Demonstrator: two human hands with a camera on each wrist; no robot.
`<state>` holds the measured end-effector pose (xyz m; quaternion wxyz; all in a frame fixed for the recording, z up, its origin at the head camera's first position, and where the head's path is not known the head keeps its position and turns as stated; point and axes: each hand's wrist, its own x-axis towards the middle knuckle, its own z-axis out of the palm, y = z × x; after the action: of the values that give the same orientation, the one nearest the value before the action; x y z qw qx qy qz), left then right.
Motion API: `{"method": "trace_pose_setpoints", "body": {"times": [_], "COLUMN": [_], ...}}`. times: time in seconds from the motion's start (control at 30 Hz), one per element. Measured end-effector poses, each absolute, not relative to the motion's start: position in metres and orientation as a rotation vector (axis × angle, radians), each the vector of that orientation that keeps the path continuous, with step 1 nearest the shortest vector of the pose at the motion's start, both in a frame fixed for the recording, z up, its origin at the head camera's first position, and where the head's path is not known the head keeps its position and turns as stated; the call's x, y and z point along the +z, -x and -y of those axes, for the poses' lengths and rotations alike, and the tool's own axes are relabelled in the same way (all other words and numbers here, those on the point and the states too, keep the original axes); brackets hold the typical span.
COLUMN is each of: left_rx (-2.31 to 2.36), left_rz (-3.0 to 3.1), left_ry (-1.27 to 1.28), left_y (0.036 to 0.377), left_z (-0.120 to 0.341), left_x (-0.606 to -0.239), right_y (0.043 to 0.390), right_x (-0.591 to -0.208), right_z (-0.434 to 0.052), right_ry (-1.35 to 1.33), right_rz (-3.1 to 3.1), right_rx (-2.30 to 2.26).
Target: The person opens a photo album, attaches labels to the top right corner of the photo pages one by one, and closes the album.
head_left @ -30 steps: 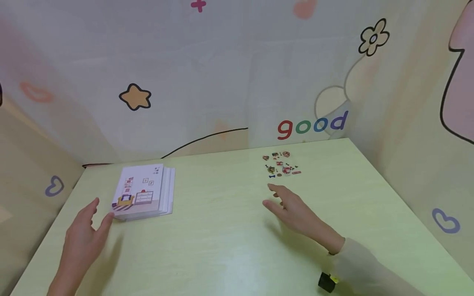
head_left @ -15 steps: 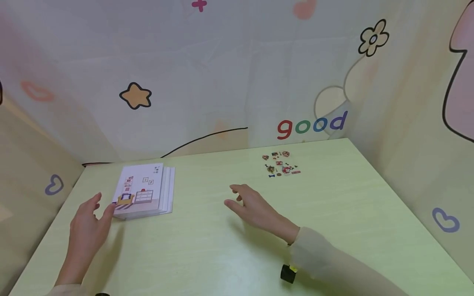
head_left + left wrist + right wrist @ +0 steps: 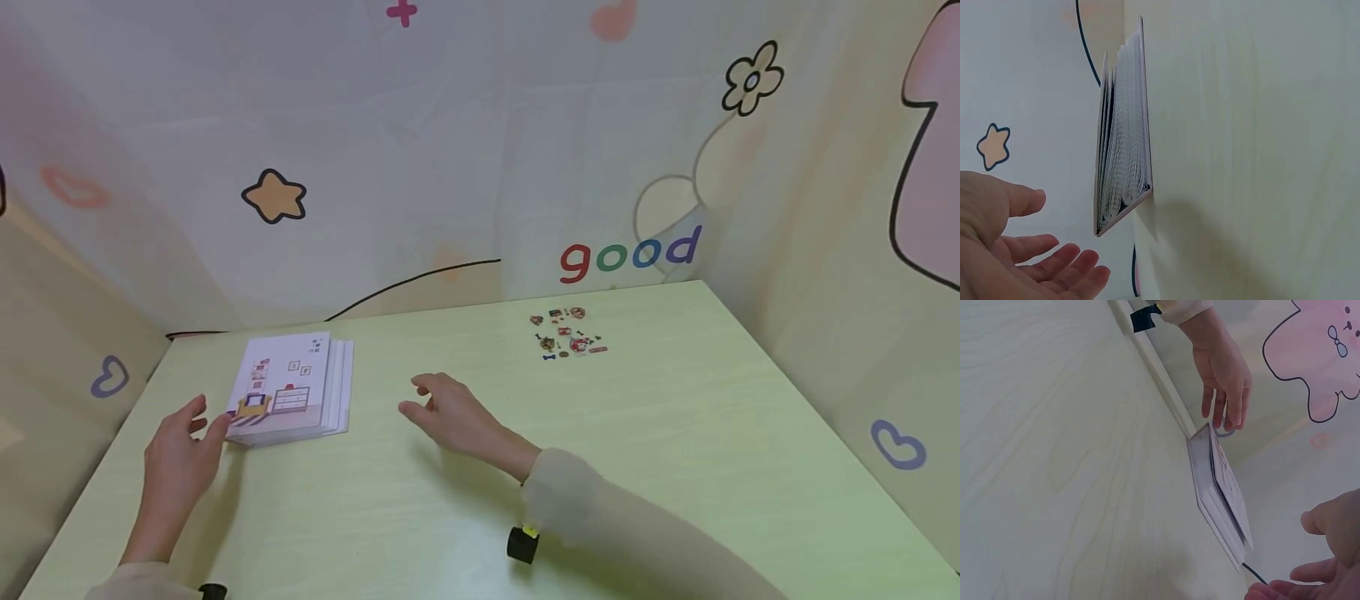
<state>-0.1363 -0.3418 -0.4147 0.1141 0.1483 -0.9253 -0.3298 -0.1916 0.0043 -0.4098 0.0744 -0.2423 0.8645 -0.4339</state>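
Two bare hands are held over the pale table (image 3: 405, 517), with twelve o'clock taken as its far edge. At about ten o'clock from the middle of the tabletop, a thick white book (image 3: 288, 371) is laid flat, its printed cover facing up and its lower layers stepped out on the three o'clock side. The left hand (image 3: 178, 457) is placed at the book's eight o'clock, thumb parted from relaxed fingers, with nothing pinched; whether the near corner is touched by the thumb cannot be told. The right hand (image 3: 456, 418) is held between the book's three and four o'clock, apart from it, thumb and loosely bent fingers likewise parted and nothing gripped. Between one and two o'clock, small printed shapes (image 3: 564, 332) are scattered on the table. The step in hand is judged to be a two-sided reach for the book. It would be best served by the right hand being brought low to the three o'clock edge, so that all the stepped layers are taken together rather than the cover alone. Light, even pressure should be used from both sides, and the leaves, loosely stacked in the left wrist view, should be kept from fanning.
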Motion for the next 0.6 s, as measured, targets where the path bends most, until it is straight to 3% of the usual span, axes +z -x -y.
{"method": "trace_pose_setpoints", "body": {"times": [0.6], "left_rx": [-1.108], "left_rz": [2.805], "left_ry": [-0.596], "left_y": [0.151], "left_z": [0.347], "left_x": [-0.418], "right_y": [0.201], "right_x": [-0.416], "right_z": [0.066], "right_ry": [0.721], "right_rz": [-2.643], "right_rx": [-1.187]}}
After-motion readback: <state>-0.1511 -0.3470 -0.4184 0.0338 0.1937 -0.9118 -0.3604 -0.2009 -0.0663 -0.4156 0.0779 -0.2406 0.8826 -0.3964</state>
